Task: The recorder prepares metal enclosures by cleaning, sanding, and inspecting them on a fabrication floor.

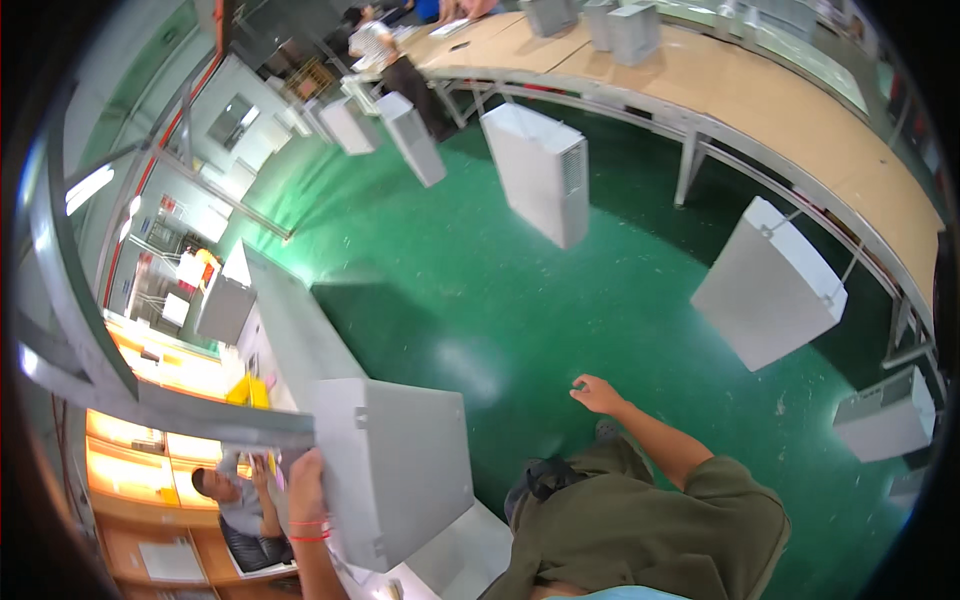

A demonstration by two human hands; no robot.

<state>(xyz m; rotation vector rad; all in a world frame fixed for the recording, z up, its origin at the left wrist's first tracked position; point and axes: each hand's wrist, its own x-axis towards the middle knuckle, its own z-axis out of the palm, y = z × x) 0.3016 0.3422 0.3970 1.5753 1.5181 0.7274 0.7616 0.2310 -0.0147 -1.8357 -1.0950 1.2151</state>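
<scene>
We observe the left hand (307, 485), a red cord at its wrist, against the left side of a grey box-shaped casing (420, 475). Its fingertips are not clear, so we cannot tell whether it is gripping. The casing is tilted, at the near end of a long pale bench (305, 320); we cannot confirm that it rests there. The right hand (597, 394) holds nothing, its fingers loosely curled above the green floor (440, 290).

Near the bench's left edge we note a yellow object (248, 391) and, farther along, a second casing (226, 305). Beyond that edge sits a co-worker (235, 500). Further casings (770, 285) stand in a row along the near edge of the tan table (760, 90); others (635, 38) sit toward its far edge.
</scene>
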